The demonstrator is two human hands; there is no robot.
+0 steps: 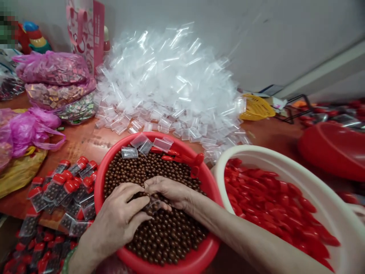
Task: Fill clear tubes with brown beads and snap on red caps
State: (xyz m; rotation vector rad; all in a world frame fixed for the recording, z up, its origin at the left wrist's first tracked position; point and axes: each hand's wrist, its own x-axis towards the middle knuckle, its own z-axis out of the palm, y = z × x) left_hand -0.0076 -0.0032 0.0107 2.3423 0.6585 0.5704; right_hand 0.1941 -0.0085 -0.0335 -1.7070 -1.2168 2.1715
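A red basin point(209, 247) holds a mass of small brown balls point(168, 239). Over the balls, my left hand point(122, 213) and my right hand point(168, 192) meet at a small clear plastic container point(154, 205), both with curled fingers around it. Several empty clear tubes point(129, 152) lie on the balls at the basin's far side, beside red plastic pieces point(196, 163). To the right stands a white basin point(228, 152) full of red plastic parts point(265, 198). Small filled containers with red caps point(68, 182) are heaped at the left.
Behind the red basin rises a large pile of clear tubes point(176, 83). Pink bags point(57, 72) sit at the back left, near a pink paper bag point(98, 38). A yellow basket point(256, 107) and another red basin point(333, 152) are at the right.
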